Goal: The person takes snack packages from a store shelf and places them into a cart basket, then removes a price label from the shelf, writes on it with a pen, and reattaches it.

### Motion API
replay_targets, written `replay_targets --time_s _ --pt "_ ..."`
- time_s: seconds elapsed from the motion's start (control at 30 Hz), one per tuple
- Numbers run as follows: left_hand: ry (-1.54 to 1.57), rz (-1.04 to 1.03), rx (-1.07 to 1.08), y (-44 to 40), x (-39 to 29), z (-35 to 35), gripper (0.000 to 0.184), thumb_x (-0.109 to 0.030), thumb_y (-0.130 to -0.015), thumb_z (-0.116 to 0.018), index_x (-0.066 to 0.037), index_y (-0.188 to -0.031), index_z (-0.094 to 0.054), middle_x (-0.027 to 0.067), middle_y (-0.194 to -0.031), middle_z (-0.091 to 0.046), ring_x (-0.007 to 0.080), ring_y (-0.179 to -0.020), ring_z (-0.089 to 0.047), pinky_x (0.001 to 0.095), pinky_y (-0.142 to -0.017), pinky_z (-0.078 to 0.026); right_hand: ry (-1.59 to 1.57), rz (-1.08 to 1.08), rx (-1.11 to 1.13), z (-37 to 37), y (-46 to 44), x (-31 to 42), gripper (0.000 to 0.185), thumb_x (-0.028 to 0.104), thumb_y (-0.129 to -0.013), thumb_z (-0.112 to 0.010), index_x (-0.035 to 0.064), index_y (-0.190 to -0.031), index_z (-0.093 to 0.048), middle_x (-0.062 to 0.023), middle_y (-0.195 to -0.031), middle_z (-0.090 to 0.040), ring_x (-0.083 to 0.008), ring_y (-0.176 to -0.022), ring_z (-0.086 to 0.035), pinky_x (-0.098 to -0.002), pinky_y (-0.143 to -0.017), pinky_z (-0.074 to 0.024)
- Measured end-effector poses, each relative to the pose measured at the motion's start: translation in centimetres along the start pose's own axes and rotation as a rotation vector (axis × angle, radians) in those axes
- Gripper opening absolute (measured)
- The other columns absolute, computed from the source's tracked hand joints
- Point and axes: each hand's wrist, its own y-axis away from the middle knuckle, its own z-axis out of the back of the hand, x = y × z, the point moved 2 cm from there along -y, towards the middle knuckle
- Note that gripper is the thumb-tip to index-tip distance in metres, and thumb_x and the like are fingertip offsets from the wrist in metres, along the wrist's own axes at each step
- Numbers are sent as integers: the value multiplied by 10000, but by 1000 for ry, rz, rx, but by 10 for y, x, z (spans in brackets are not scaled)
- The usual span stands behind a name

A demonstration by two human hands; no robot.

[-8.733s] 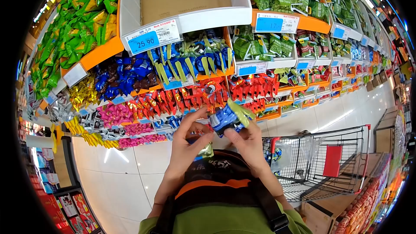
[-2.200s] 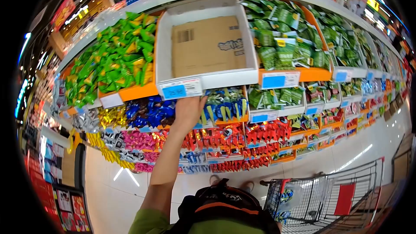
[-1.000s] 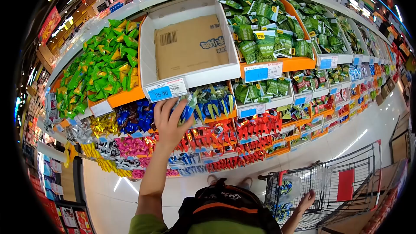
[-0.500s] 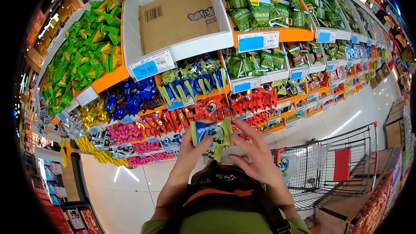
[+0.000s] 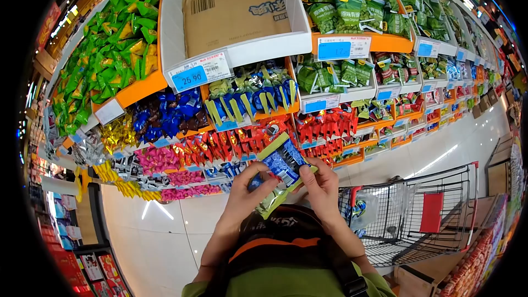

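Note:
Both my hands hold a blue snack packet (image 5: 282, 160) with yellow-green ends, tilted, its printed side with a barcode facing up. My left hand (image 5: 248, 190) pinches its left edge with thumb and fingers. On the other side, my right hand (image 5: 323, 187) grips the right edge, thumb on top. A yellow-green part (image 5: 269, 203) shows below; whether it belongs to the same packet or a second one I cannot tell. Similar blue and yellow-green packets fill an orange-edged bin (image 5: 293, 65) ahead of my hands.
Tiered shelves hold green packets (image 5: 110, 49), red-wrapped sweets (image 5: 269, 132) and pink-wrapped sweets (image 5: 157, 160). A cardboard box (image 5: 234, 14) lies in a white bin above. To my right stands a shopping cart (image 5: 433, 212) with a clear bag (image 5: 363, 212) inside.
The packet has been turned, so its barcode side now faces up. My right hand, open beside it before, has closed on its right edge. The view has shifted slightly.

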Motion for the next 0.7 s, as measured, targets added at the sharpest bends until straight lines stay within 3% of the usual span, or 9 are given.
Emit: replay_targets --time_s 0.23,0.7 --pt "-15 1 -31 -3 -1 -4 139 -118 -850 -681 -10 -868 -595 -5 -774 -573 59 -717 -505 216 -642 -399 85 32 45 2 3 6 292 141 -938 -574 -42 -1163 -536 -64 -937 -643 -85 -740 -620 -232 -619 -539" --pt "-252 -121 -68 0 -17 -10 186 -127 -820 -697 -6 -950 -642 69 -764 -661 108 -674 -610 248 -625 -467 81 72 91 9 -1 5 292 102 -927 -574 -33 -1180 -523 -61 -983 -615 -67 -731 -596 -214 -609 -514"
